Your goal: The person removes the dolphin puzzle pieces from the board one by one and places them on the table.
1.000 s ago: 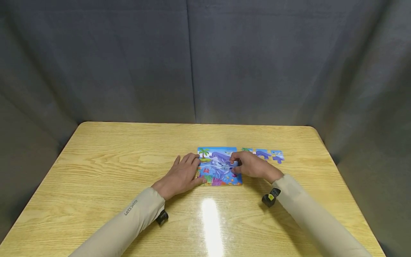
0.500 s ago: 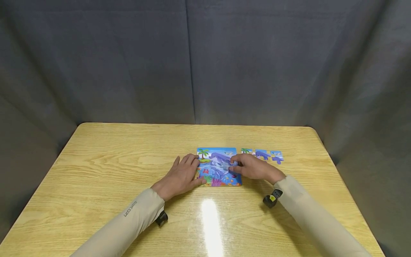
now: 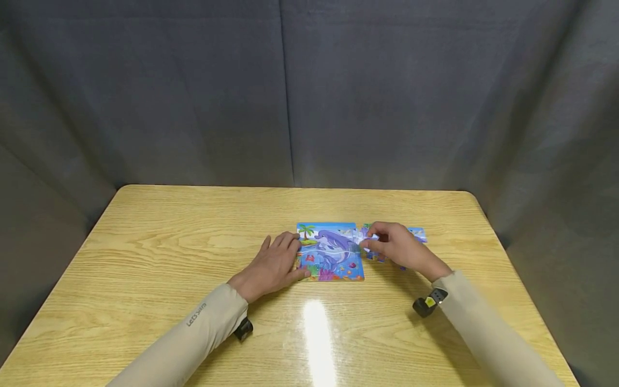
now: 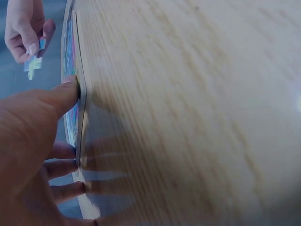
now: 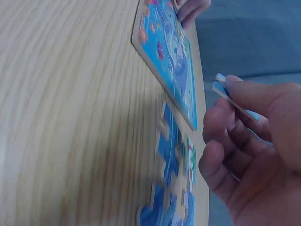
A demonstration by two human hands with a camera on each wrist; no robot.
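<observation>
A dolphin picture puzzle board (image 3: 333, 252) lies flat near the middle of the table. My left hand (image 3: 273, 264) rests at its left side, fingertips along the edge and thumb on the lower left corner; the left wrist view shows this thumb (image 4: 68, 92) touching the rim. Just right of the board, my right hand (image 3: 398, 245) pinches a small puzzle piece (image 5: 225, 89) between thumb and fingers, raised above the table. Loose puzzle pieces (image 5: 169, 146) lie below that hand, partly joined or close together; in the head view the hand covers part of them.
The wooden table (image 3: 193, 215) has rounded far corners. Dark grey curtains (image 3: 203, 97) hang behind it and at both sides. A wrist camera (image 3: 425, 305) sits under the right wrist, another camera (image 3: 244, 329) under the left. Light glares on the table's front.
My right hand has moved right, off the board's right part, carrying a puzzle piece over the loose pieces. More pieces show below it. My left hand has stayed in place.
</observation>
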